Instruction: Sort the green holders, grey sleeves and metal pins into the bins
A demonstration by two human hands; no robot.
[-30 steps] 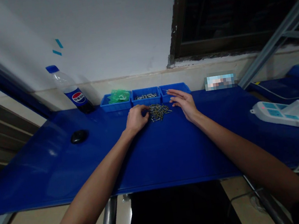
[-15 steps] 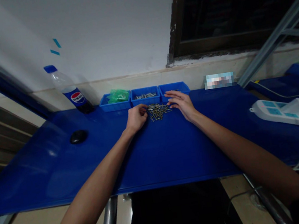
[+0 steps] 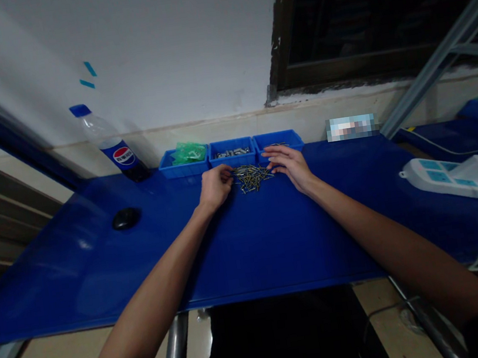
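Observation:
A loose pile of long, thin screws [image 3: 251,178], brassy and silvery, lies on the blue tabletop [image 3: 257,247]. At its left edge is my left hand [image 3: 215,186], its fingers curled together; whatever they pinch is too small to make out. My right hand [image 3: 289,167] rests at the pile's right side, fingers apart and loosely bent, with nothing visible in its grasp. Its fingertips reach in front of the right blue bin [image 3: 293,137], which has a few thin metal pieces inside. Silvery hardware fills the middle blue bin [image 3: 233,161] behind the pile.
The left blue bin [image 3: 183,172] holds a green plastic bag [image 3: 189,152]. Further left stand a cola bottle [image 3: 117,151] and a black computer mouse [image 3: 125,218]. A white power strip [image 3: 438,177] with cables lies at the right; the wall is behind the bins.
My left hand has shifted slightly left, away from the pile's edge. My right hand has hardly moved, and the pile looks much the same.

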